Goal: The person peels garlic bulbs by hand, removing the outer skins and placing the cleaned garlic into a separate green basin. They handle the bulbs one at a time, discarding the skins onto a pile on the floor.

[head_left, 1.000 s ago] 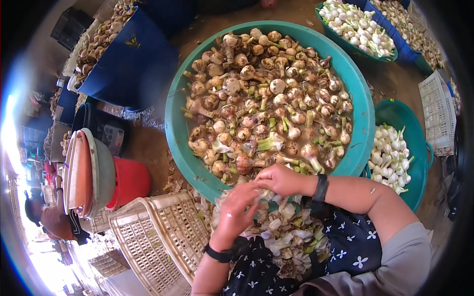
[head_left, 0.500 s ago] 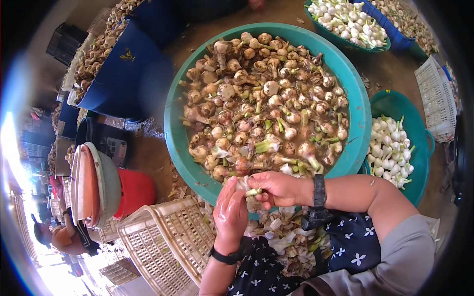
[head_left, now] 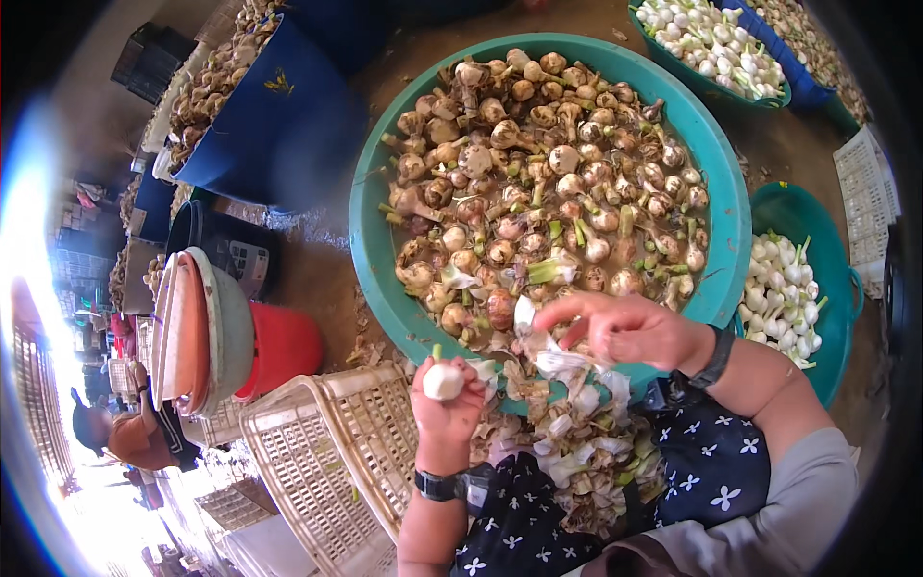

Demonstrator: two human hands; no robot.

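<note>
In my left hand [head_left: 448, 415], closed round it, sits a white peeled garlic bulb [head_left: 443, 381] with a short green stem pointing up. To its right, over the near rim of a big green tub [head_left: 361, 240], my right hand [head_left: 625, 332] has its fingers apart. Loose white garlic skins [head_left: 562, 363] hang or fall just beneath those fingers; whether any still stick to them is unclear. Unpeeled, dirty garlic bulbs [head_left: 510, 192] lie in brownish water in the tub. Below my hands is a heap of peeled skins [head_left: 591, 481].
A green basket [head_left: 827, 332] at right holds clean white garlic [head_left: 784, 298]; another [head_left: 707, 48] stands at upper right. White plastic crates [head_left: 327, 442] lean at lower left, near a red tub [head_left: 284, 351] and stacked basins [head_left: 226, 337]. Another person [head_left: 139, 433] is at far left.
My hands have drawn apart. The bulb, before worked between both hands, is now in my left hand, bare and white. My right hand has moved right, with skins dropping below it.
</note>
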